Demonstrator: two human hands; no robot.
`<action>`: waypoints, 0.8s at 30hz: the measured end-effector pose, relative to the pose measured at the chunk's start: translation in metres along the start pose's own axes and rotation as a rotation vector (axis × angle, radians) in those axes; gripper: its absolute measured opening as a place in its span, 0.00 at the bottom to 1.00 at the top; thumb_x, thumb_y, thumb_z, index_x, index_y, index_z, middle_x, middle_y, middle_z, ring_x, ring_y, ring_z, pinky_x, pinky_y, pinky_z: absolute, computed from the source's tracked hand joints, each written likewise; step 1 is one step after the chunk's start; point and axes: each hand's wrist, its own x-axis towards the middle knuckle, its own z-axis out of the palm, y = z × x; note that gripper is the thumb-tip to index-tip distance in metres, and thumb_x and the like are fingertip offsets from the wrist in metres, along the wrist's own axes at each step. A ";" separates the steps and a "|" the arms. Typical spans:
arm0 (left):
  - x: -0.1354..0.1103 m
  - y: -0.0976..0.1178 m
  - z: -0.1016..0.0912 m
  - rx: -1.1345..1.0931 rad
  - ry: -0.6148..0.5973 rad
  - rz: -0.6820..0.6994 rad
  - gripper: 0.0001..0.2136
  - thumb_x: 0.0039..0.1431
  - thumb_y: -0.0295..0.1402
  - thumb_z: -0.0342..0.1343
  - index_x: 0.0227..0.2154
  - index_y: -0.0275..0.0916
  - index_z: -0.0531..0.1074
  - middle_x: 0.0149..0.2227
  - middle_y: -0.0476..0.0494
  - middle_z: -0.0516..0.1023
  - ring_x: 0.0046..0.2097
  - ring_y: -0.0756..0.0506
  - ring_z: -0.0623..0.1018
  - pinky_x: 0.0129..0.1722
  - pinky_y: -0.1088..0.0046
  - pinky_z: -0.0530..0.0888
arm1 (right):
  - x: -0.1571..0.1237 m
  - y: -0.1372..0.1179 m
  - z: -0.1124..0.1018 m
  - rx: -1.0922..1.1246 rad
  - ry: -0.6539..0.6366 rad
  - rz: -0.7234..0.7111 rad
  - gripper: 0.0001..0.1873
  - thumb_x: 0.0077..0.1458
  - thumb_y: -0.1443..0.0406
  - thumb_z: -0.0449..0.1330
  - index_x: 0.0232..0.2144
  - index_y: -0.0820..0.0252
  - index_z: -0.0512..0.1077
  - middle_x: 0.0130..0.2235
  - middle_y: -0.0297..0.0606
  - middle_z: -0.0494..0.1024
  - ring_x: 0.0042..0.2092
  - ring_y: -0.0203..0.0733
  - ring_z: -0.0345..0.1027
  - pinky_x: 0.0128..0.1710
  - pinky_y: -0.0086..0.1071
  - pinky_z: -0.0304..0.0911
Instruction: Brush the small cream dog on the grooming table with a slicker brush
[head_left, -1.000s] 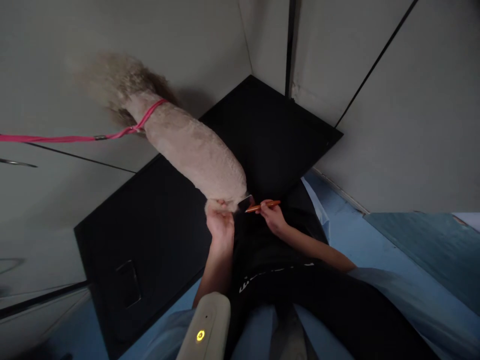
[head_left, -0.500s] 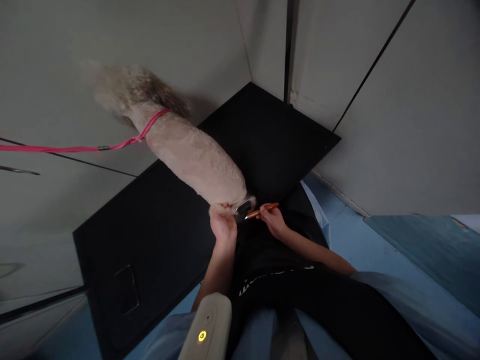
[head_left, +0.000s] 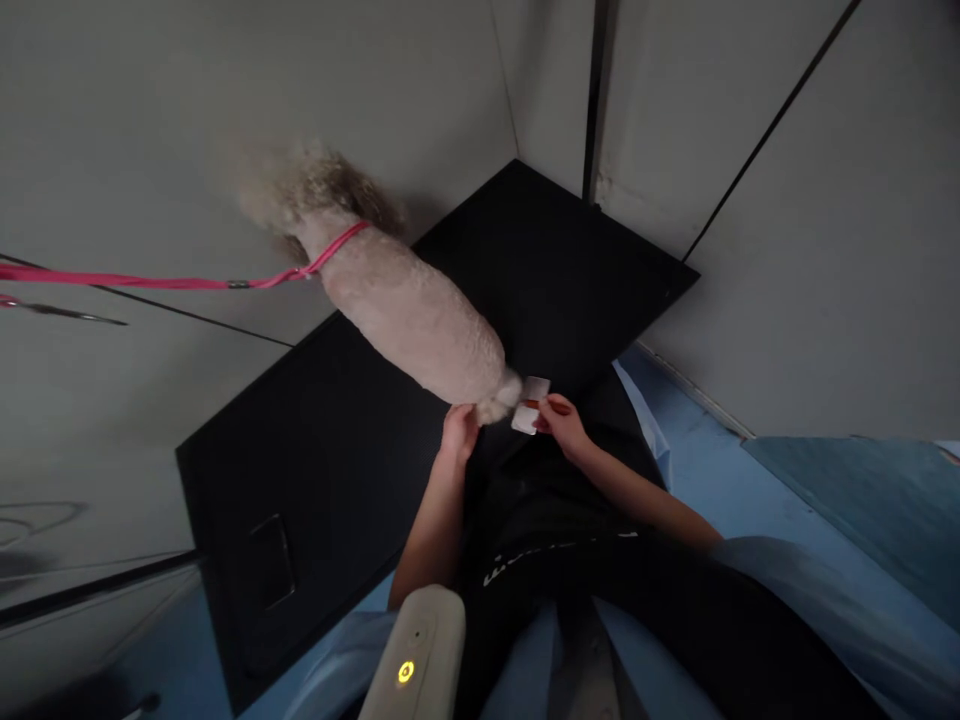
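- While smooth grey panelled walls (head_left: pixel 825 280) close off the far side and the right, a black, flat, rectangular tabletop (head_left: pixel 322 480) stretches slantwise from near left to far right.
- Pale blue flooring (head_left: pixel 694 450) shows beyond its near edge and to the right.
- A black garment with white lettering (head_left: pixel 600 570) covers the person at the near side.
- A cream, close-shorn dog with a fluffy head (head_left: pixel 420 310) lies across the tabletop in view, its head at the far left, its rear close to the person's hands.
- A bright pink cord leash (head_left: pixel 150 282) circles its neck and runs off left.
- A white rounded device with a yellow light (head_left: pixel 420 625) sits nearest, at the bottom.
- The left hand (head_left: pixel 459 432) is curled against the pale fur at the dog's rear; its fingertips are hidden, so whether they grip cannot be told.
- The right hand (head_left: pixel 564 425) pinches the orange handle of a small tool with pale rectangular panels (head_left: pixel 526 418), just right of the dog's rear.
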 end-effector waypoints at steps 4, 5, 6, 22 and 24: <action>0.007 -0.004 0.001 -0.022 -0.096 -0.071 0.07 0.44 0.27 0.64 0.30 0.36 0.75 0.27 0.47 0.79 0.29 0.47 0.77 0.32 0.72 0.72 | 0.008 -0.009 0.001 0.128 -0.033 0.030 0.28 0.38 0.47 0.76 0.32 0.56 0.71 0.24 0.29 0.76 0.27 0.39 0.75 0.29 0.31 0.71; 0.008 -0.005 0.002 -0.015 -0.113 -0.101 0.06 0.45 0.27 0.64 0.29 0.36 0.76 0.27 0.46 0.79 0.28 0.47 0.76 0.31 0.72 0.71 | 0.009 -0.011 0.000 0.147 -0.046 0.057 0.28 0.37 0.48 0.76 0.32 0.57 0.70 0.25 0.31 0.77 0.28 0.40 0.75 0.29 0.32 0.71; 0.009 -0.006 0.003 -0.007 -0.131 -0.135 0.05 0.46 0.28 0.63 0.29 0.35 0.76 0.27 0.46 0.79 0.27 0.48 0.76 0.30 0.72 0.71 | 0.009 -0.013 -0.001 0.158 -0.033 0.068 0.27 0.38 0.48 0.76 0.32 0.56 0.70 0.24 0.31 0.77 0.28 0.41 0.76 0.29 0.32 0.70; 0.002 -0.025 0.018 -0.127 -0.434 -0.314 0.18 0.52 0.37 0.61 0.45 0.35 0.77 0.48 0.33 0.83 0.64 0.30 0.74 0.65 0.49 0.67 | 0.004 -0.018 -0.016 0.137 0.051 -0.040 0.24 0.40 0.49 0.75 0.30 0.55 0.69 0.21 0.27 0.74 0.25 0.37 0.71 0.25 0.28 0.66; 0.002 -0.029 0.018 -0.134 -0.444 -0.323 0.18 0.51 0.39 0.61 0.43 0.34 0.78 0.47 0.32 0.83 0.64 0.28 0.73 0.66 0.48 0.66 | 0.003 -0.019 -0.016 0.118 0.024 0.027 0.26 0.37 0.49 0.76 0.29 0.55 0.69 0.21 0.29 0.75 0.25 0.38 0.71 0.24 0.29 0.65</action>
